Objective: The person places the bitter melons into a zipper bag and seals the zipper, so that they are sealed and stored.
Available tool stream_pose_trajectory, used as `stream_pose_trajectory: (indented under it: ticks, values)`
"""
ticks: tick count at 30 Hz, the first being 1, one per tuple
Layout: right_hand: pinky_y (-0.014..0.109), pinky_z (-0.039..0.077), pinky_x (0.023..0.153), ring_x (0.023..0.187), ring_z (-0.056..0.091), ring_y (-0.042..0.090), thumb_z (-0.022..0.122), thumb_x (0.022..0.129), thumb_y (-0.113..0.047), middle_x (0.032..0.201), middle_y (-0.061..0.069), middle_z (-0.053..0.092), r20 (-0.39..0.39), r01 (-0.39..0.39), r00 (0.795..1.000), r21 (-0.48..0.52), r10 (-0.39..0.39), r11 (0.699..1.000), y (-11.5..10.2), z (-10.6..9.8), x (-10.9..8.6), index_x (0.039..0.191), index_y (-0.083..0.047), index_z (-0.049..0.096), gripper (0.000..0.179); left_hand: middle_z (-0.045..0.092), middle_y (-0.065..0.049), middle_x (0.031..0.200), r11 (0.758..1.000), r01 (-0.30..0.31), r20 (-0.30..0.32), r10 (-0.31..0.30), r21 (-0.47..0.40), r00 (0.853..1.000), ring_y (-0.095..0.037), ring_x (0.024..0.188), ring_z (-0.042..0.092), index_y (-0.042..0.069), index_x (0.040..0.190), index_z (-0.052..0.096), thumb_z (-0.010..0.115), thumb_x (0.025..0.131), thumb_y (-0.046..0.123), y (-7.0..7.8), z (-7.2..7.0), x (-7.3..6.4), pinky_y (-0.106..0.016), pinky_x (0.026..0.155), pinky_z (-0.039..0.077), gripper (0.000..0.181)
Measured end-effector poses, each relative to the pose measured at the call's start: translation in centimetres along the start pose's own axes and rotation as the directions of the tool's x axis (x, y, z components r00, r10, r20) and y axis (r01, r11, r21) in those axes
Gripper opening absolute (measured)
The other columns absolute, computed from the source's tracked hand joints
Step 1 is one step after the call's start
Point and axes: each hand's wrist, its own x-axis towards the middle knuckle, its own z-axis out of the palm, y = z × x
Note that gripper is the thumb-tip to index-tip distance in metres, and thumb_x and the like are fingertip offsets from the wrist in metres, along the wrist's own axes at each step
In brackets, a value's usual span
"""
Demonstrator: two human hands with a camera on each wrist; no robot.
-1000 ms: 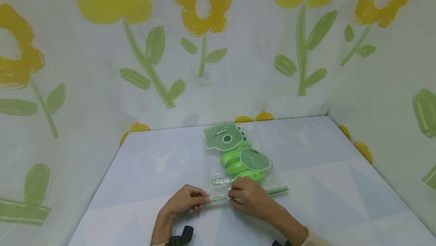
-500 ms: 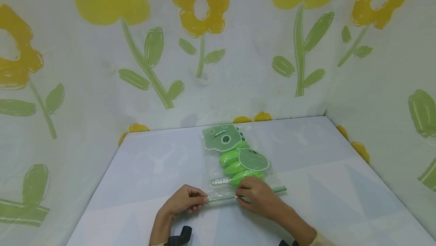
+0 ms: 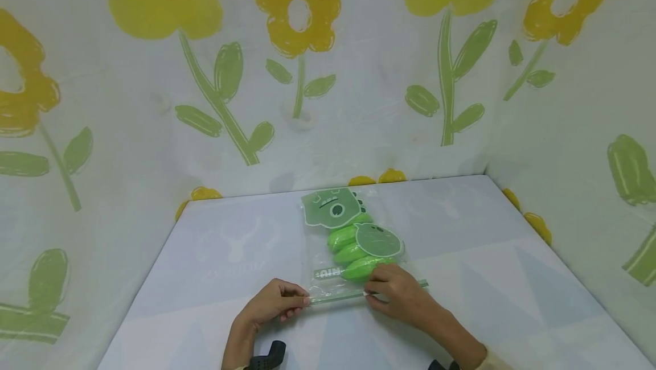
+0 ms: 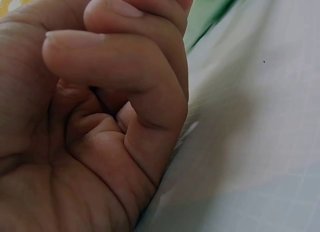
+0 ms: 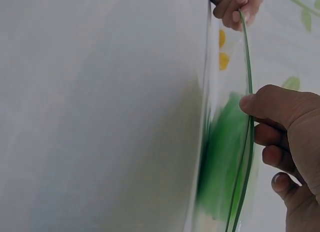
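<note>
A clear zip bag [image 3: 332, 208] printed with green cartoon faces lies flat on the table, its zip edge toward me. Several bright green, long rounded pieces [image 3: 349, 254] show through it. My left hand [image 3: 279, 300] pinches the left end of the green zip strip [image 3: 335, 298]; its other fingers curl in the left wrist view. Farther right along the same strip, my right hand [image 3: 401, 297] pinches it between thumb and fingers, with a small white bit at the fingertips. In the right wrist view the strip [image 5: 248, 67] is one line between the hands and two separate lines beyond my right hand.
The pale patterned table [image 3: 205, 296] reaches back to a wall cloth [image 3: 353, 136] printed with yellow flowers. The cloth also rises along both sides. A black wrist device [image 3: 269, 357] sits on my left wrist.
My right hand has slid rightward along the zip strip, away from my left hand, leaving more of the strip showing between them. The left hand keeps its hold at the left end.
</note>
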Motion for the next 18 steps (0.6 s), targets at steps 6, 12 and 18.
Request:
stream_pose_trajectory:
  ticks: [6, 12, 18]
  values:
    - [0.023, 0.048, 0.075, 0.083, 0.056, 0.008, 0.087, 0.069, -0.006, 0.087, -0.009, 0.061, 0.0, -0.005, 1.0, -0.008, 0.005, 1.0, 0.22, -0.36, -0.31, 0.084, -0.014, 0.076, 0.021, 0.062, 0.0, 0.068, 1.0, 0.002, -0.005, -0.002, -0.007, 1.0, -0.006, 0.053, 0.046, -0.002, 0.106, 0.075, 0.076, 0.091, 0.021, 0.05, 0.09, 0.01, -0.019, 0.047, 0.04, 0.027]
    - [0.024, 0.046, 0.073, 0.083, 0.057, 0.008, 0.086, 0.071, -0.007, 0.087, -0.008, 0.062, 0.027, -0.004, 1.0, -0.025, 0.005, 1.0, 0.49, -0.62, -0.62, 0.085, -0.015, 0.076, 0.018, 0.063, -0.001, 0.068, 1.0, 0.0, -0.007, 0.0, -0.003, 1.0, -0.006, 0.054, 0.047, -0.001, 0.106, 0.075, 0.076, 0.09, 0.021, -0.1, 0.08, 0.04, -0.019, 0.047, 0.04, 0.027]
    - [0.024, 0.046, 0.074, 0.085, 0.057, 0.008, 0.085, 0.072, -0.009, 0.088, -0.009, 0.063, 0.047, -0.025, 0.999, -0.047, 0.027, 0.999, 0.66, -1.05, -0.96, 0.084, -0.016, 0.076, 0.017, 0.063, -0.001, 0.069, 1.0, -0.012, 0.001, 0.012, 0.002, 1.0, -0.007, 0.054, 0.047, -0.002, 0.106, 0.075, 0.075, 0.091, 0.021, -0.24, -0.05, 0.09, -0.019, 0.047, 0.041, 0.028]
